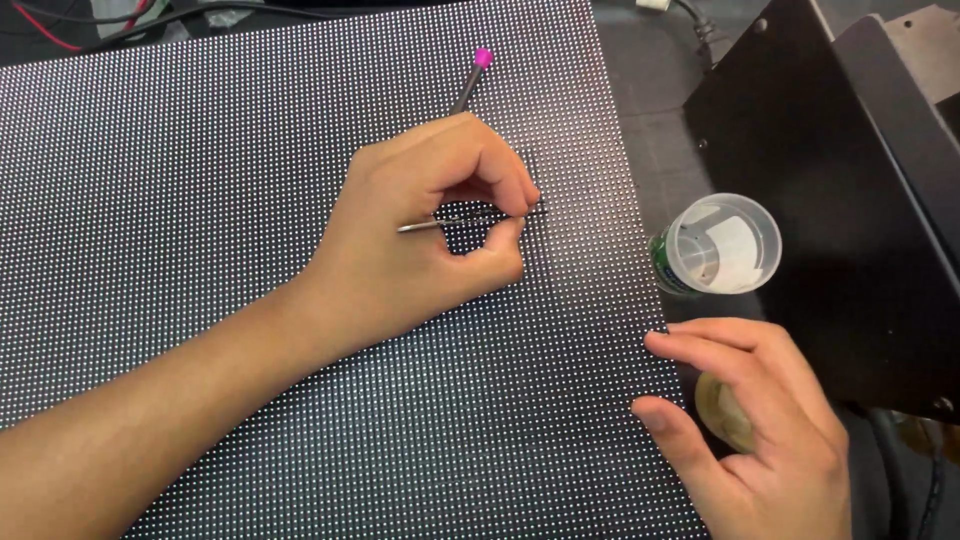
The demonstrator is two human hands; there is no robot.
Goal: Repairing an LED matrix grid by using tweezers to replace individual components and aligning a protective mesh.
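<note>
Metal tweezers (470, 217) are being pinched between the thumb and fingertips of the left hand (430, 235), lying flat on the dotted panel (200, 200); their long axis is running left to right, tips pointing toward the panel's right edge. A pink-tipped pen (474, 78) is lying behind the hand, slanting toward the far edge. The right hand (750, 425) is resting open, gripping nothing, fingertips touching the panel's right edge near the near corner. A clear cup (722, 245) is standing just past that edge, beside a black case (850, 200).

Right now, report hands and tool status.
Left hand pinching thin metal tweezers on the dotted black panel. Right hand open at panel edge. Clear plastic cup nearby.
</note>
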